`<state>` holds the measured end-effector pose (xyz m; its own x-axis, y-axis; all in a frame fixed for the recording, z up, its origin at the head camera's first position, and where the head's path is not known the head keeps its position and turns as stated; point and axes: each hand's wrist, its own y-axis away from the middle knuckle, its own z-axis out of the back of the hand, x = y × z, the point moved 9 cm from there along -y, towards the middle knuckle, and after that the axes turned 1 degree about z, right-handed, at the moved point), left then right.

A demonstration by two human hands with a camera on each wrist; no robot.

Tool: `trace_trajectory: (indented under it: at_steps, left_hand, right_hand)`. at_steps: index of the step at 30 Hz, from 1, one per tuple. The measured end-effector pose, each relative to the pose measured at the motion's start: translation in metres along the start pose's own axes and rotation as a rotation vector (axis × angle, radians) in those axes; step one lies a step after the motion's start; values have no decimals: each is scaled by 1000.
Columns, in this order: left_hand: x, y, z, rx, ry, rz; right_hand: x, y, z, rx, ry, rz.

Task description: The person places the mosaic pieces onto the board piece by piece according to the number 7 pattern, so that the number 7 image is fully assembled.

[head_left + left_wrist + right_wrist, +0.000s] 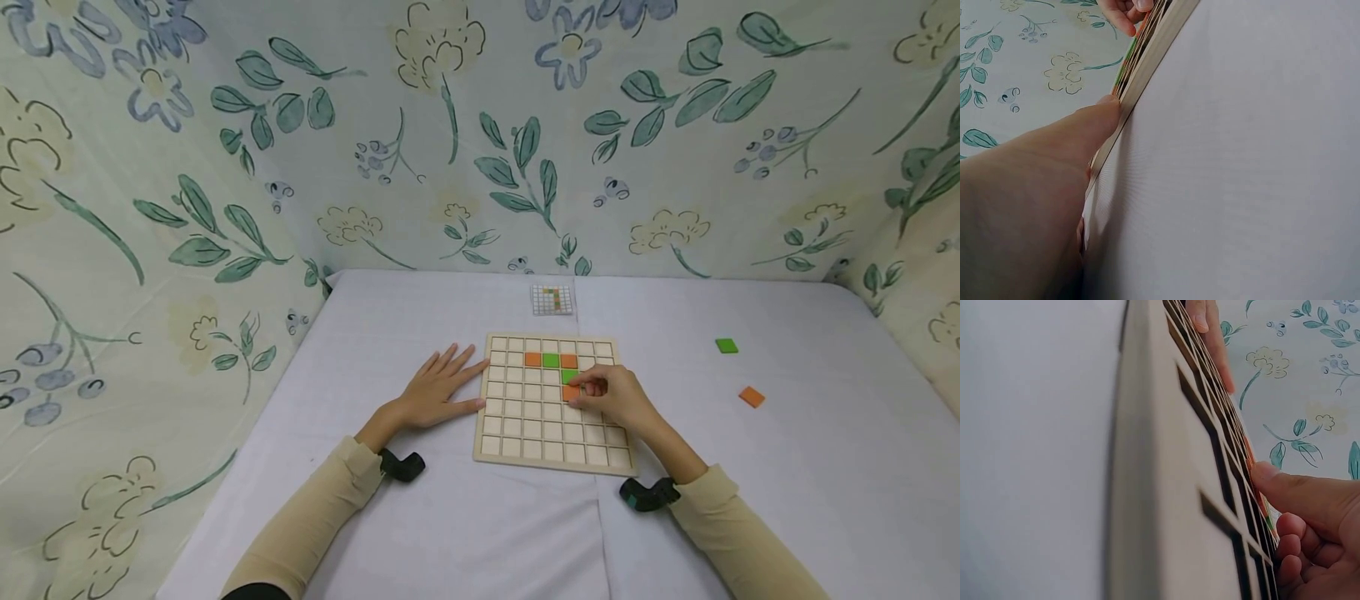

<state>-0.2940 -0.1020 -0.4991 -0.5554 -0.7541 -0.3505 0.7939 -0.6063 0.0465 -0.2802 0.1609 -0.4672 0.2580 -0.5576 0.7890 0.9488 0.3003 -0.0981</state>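
Note:
A square wooden grid board (531, 410) lies on the white cloth. Along one of its upper rows sit an orange, a green (551, 360) and another orange tile, with a green tile (569, 377) below the row's right end. Under that is an orange tile (571, 393), which my right hand (618, 398) pinches at the board between thumb and index finger, the other fingers curled in. In the right wrist view the thumb (1275, 478) meets the orange at the grid. My left hand (438, 390) lies spread on the cloth, fingertips and thumb touching the board's left edge.
A small printed grid card (552, 300) with a coloured pattern lies behind the board. To the right are a loose green tile (727, 345) and a loose orange tile (752, 397). Floral fabric (450, 167) hangs behind and beside the table.

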Motion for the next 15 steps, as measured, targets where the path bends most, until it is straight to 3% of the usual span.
trace_trajectory:
  at_steps: [15]
  left_hand:
    - [1, 0, -1, 3, -11, 7]
  right_hand:
    - [-4, 4, 32, -56, -53, 4]
